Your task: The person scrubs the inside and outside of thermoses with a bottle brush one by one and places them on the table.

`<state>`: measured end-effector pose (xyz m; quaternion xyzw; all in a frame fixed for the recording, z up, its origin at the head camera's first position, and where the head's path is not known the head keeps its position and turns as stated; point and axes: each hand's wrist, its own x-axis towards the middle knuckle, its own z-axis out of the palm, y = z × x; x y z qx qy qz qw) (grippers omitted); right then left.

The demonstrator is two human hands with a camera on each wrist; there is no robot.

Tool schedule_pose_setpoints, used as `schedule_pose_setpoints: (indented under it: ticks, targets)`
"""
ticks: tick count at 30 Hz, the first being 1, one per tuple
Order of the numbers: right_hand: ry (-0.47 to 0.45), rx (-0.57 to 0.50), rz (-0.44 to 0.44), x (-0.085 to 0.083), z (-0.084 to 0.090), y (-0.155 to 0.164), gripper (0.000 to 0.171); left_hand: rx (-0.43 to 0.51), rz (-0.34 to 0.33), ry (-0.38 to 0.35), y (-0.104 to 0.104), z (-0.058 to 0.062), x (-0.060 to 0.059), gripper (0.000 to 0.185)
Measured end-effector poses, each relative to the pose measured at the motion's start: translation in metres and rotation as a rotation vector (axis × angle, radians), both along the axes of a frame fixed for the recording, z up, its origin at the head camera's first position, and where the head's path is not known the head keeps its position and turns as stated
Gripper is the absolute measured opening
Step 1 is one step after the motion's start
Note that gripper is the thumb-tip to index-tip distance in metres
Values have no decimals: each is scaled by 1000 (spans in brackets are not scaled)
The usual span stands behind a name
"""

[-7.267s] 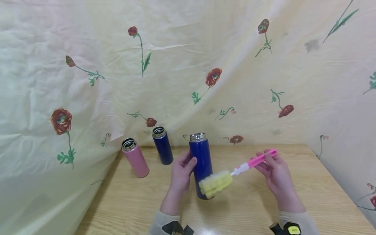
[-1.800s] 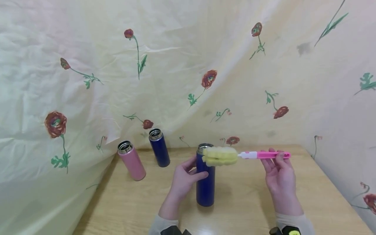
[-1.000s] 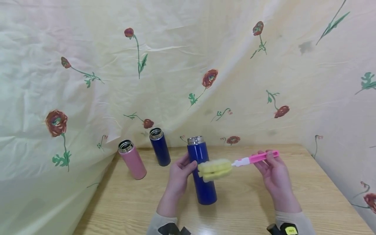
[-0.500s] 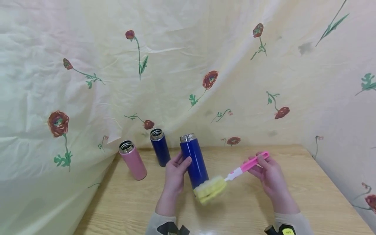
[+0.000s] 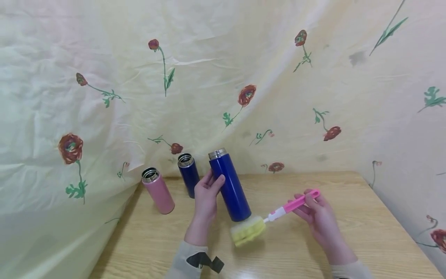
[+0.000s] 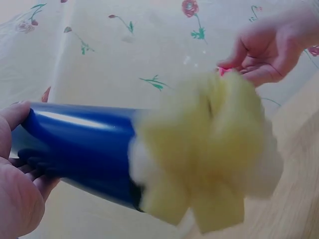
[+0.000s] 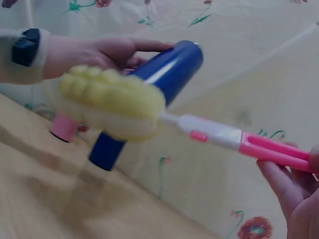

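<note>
My left hand (image 5: 206, 193) grips a tall blue flask (image 5: 229, 186) lifted off the wooden table (image 5: 348, 236) and tilted, its steel mouth up and to the left. My right hand (image 5: 315, 211) pinches the pink handle of a bottle brush (image 5: 289, 205). Its yellow sponge head (image 5: 247, 231) presses against the flask's bottom end. In the left wrist view the sponge head (image 6: 209, 154) covers the base of the blue flask (image 6: 79, 144). In the right wrist view the sponge head (image 7: 112, 102) lies in front of the blue flask (image 7: 164, 74), and the pink handle (image 7: 271, 149) runs to my fingers.
A pink flask (image 5: 158, 190) and a smaller dark blue flask (image 5: 188, 175), both open-topped, stand at the table's back left. A cream cloth with red flowers (image 5: 223, 77) hangs behind and around the table.
The left hand has lifted and tilted the blue flask, moving it leftward. The sponge head has slid down from the flask's mouth along its side to its bottom end.
</note>
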<state>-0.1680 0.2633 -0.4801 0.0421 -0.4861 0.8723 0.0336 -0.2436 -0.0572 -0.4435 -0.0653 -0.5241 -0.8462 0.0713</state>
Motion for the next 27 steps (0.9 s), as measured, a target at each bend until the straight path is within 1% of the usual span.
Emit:
schedule_pose_setpoints:
  ticks: [3, 6, 9, 13, 15, 20, 23, 27]
  targets:
    - [8, -72, 27, 3, -8, -2, 11, 9, 5, 3, 1, 2, -2, 66]
    - [35, -127, 31, 5, -12, -5, 14, 16, 9, 0, 1, 3, -3, 67]
    - [60, -168, 6, 4, -13, -9, 14, 24, 13, 4, 2, 5, -4, 67]
    - [81, -192, -53, 4, -12, -13, 12, 29, 14, 6, 2, 6, -5, 65]
    - [85, -189, -72, 5, -11, -14, 11, 29, 12, 4, 2, 6, -5, 64]
    - [85, -166, -53, 7, -8, -16, 13, 15, 13, 2, 0, 4, -5, 62]
    - [61, -136, -86, 8, -5, -18, 9, 11, 18, 2, -1, 3, -4, 61]
    - [50, -127, -116, 9, -3, -18, 9, 11, 14, 8, -2, 2, -3, 60]
